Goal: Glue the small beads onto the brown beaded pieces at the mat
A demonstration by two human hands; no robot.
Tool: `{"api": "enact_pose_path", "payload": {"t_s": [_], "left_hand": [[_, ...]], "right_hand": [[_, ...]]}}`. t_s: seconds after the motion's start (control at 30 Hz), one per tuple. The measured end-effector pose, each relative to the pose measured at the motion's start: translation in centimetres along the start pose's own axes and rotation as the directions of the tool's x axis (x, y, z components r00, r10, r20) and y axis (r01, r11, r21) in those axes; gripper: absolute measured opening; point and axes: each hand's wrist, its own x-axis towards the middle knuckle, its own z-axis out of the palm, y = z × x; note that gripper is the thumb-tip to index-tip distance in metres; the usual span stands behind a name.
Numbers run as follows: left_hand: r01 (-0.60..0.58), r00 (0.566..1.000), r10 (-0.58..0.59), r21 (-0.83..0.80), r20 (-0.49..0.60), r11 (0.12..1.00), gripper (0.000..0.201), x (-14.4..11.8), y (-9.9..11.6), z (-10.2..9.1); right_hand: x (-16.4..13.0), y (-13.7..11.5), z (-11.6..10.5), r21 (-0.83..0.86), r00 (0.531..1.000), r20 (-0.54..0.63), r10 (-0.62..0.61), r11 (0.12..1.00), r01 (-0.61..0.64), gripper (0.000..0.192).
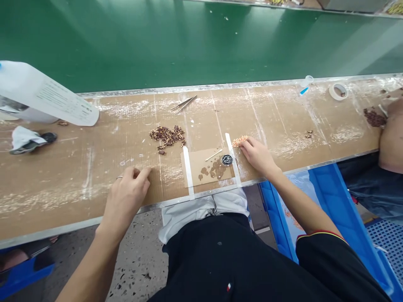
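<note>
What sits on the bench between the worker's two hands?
Head view: between left hand and right hand lies a taped cardboard patch with a stick and round dark part.

Black short sleeves, black trousers, ring on left hand (pixel 126 197).

We are reaching forward with both bare arms, seated, our lap showing between them. Our left forearm is running in from seven o'clock toward the centre, and our left hand (pixel 126 195) is lying palm down with the wrist nearly straight. Its fingers are curling loosely inward, the thumb (pixel 143 174) pointing toward one o'clock, and a thin ring (pixel 119 178) is sitting on one finger. Our right arm is coming in from four o'clock, a dark short sleeve covering the upper part. Our right hand (pixel 256 154) is resting palm down, fingers bent, fingertips (pixel 242 144) pointing toward ten o'clock. Neither hand is gripping anything.
</note>
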Motion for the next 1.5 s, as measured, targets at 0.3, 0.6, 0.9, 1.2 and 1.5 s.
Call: {"api": "enact_pose_path", "payload": {"t_s": [0.3, 0.6, 0.9, 1.2, 1.5], "left_hand": [[-0.045, 0.959, -0.132, -0.599, -0.249, 0.8, 0.024, -0.7, 0.4, 1.1], [0.041, 0.981, -0.195, -0.98, 0.002, 0.195, 0.015, 1.0, 5.1, 0.7], [-0.039, 0.974, -0.227, -0.994, -0.015, -0.101, 0.013, 2.7, 9.5, 1.2], [-0.048, 0.943, -0.318, -0.898, 0.104, -0.438, 0.036, 2.6, 12.7, 3.2], [-0.021, 0.96, -0.264, -0.914, 0.095, -0.406, 0.036, 1.5, 12.5, 3.8]], "right_hand": [[-2.0, 0.6, -0.6, 0.049, 0.997, 0.045, -0.067, 0.997, 0.065, 0.024], [-4.2, 1.1, -0.7, 0.307, 0.997, 0.013, 0.081, 0.948, -0.081, 0.008], [-3.3, 0.1, 0.0, 0.225, 0.991, -0.025, 0.128, 0.967, -0.119, 0.014], [-2.1, 0.6, -0.8, 0.322, 0.997, 0.082, 0.004, 0.946, -0.03, 0.013], [-1.7, 0.0, -1.4, 0.29, 0.992, 0.125, 0.006, 0.956, -0.042, 0.008]]}}
